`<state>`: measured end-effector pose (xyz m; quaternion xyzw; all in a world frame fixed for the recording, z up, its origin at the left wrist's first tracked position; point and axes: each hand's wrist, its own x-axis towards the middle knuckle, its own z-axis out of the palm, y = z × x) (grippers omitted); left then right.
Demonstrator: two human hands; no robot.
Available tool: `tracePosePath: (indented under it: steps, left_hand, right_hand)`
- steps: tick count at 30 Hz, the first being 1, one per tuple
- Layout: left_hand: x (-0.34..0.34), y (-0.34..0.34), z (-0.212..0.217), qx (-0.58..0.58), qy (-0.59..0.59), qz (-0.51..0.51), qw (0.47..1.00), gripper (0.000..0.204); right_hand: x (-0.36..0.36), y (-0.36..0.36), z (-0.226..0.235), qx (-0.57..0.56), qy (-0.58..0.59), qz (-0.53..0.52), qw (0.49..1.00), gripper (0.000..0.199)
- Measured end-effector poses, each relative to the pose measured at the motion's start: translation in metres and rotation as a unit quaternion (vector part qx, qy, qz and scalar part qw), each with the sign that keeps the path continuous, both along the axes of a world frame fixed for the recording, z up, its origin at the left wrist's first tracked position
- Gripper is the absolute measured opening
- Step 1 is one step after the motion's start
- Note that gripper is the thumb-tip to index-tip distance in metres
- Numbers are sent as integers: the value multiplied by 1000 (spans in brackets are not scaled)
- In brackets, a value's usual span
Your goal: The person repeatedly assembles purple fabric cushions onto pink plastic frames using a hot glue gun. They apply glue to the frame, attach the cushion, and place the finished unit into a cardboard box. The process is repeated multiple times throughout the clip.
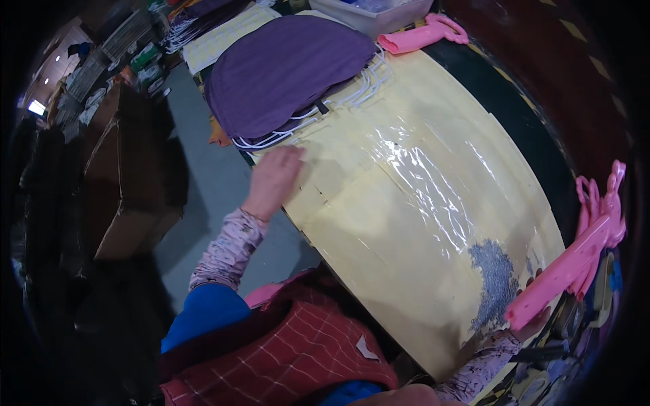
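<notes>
My left hand [274, 179] is at the table's left edge, just below a stack of purple fabric pieces [288, 71] with white wire or cord loops along their rims. Its fingers are curled; whether anything is between them is hidden. At the lower right, my right hand [531, 325] is around the near end of a pink hollow plastic piece [558, 274] with looped ends, fingertips showing past its far side. More pink plastic pieces [615, 203] lie beside and behind it. Both sleeves are patterned.
A cream-coloured table top [365, 216] with clear shiny film and a worn grey patch [494, 277] spans the middle. Another pink piece [424, 35] lies at the far edge by a white bin [376, 17]. A cardboard box [128, 176] stands on the floor at left.
</notes>
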<state>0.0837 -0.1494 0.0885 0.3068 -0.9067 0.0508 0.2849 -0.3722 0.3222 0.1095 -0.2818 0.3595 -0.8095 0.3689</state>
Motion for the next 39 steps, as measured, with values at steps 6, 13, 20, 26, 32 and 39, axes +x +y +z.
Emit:
tracePosePath:
  steps: [6, 13, 20, 26, 32, 39]
  left_hand:
    - [46, -81, -12, 4, -45, 37, 998, 14]
    - [-27, -7, 46, 312, 249, -185, 898, 14]
    - [-86, 142, 93, 130, 79, -484, 862, 40]
    - [-102, 209, 40, 116, 49, -517, 847, 37]
    - [-101, 232, 41, 136, 23, -546, 826, 43]
    - [-103, 236, 46, 112, 11, -577, 809, 43]
  right_hand:
    - [-11, 64, -22, 128, -35, -225, 965, 65]
    - [104, 40, 29, 183, -71, -216, 956, 71]
    - [168, 54, 18, 310, -212, -184, 908, 65]
    - [189, 64, 16, 561, 200, -154, 788, 46]
    - [222, 72, 2, 396, -58, -152, 904, 46]
    - [230, 57, -14, 379, -42, -162, 910, 43]
